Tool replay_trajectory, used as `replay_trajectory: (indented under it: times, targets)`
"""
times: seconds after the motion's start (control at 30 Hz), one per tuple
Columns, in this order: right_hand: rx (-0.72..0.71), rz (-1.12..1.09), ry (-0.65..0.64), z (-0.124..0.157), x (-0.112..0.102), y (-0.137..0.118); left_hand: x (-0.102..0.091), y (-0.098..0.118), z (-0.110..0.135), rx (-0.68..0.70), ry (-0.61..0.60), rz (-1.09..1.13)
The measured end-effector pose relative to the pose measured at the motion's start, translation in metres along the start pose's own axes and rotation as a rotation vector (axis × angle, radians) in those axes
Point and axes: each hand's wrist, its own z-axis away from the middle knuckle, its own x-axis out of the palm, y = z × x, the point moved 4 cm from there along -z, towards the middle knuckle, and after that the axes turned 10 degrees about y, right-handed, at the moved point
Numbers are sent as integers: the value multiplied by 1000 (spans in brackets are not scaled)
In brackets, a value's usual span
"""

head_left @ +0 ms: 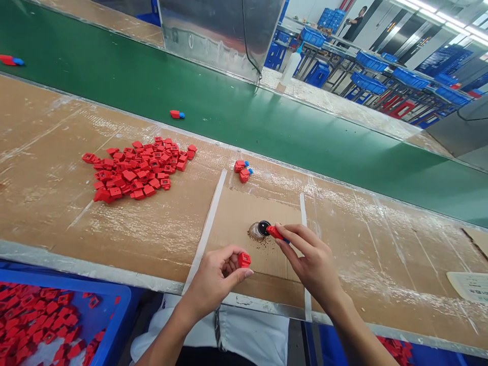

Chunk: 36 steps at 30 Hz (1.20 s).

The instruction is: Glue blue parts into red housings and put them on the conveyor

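My left hand pinches a small red plastic part between thumb and fingers, just above the near edge of the cardboard mat. My right hand grips a red piece with a blue end and presses its tip against a small black round cap set in a shallow hole in the mat. Brown specks lie around that hole.
A heap of red parts lies at the left of the taped bench. Two red-and-blue pieces rest beyond the mat. The green conveyor carries one such piece. A blue bin of red parts sits below left.
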Motion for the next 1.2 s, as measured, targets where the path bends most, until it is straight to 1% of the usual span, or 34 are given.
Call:
replay_trajectory:
  times: [0.3, 0.43, 0.53, 0.7, 0.83, 1.03, 1.13, 1.2]
  targets:
    - [-1, -3, 5, 2, 0, 0, 0, 1, 0, 0, -1, 12]
    - [6, -3, 45, -2, -3, 0, 0, -1, 0, -10, 0, 36]
    - [39, -30, 62, -6, -5, 0, -1, -2, 0, -13, 3, 63]
    - [104, -81, 45, -13, -5, -1, 0, -3, 1, -41, -19, 109]
    - [95, -83, 0, -19, -5, -2, 1, -5, 1, -86, -44, 170]
    - [85, -74, 5, -23, -9, -6, 1, -3, 1, -82, -56, 193]
    - [94, -70, 97, -23, -13, -7, 1, -4, 0, -73, -75, 217]
    - [80, -71, 110, -22, -14, -9, 1, -6, -1, -75, -81, 245]
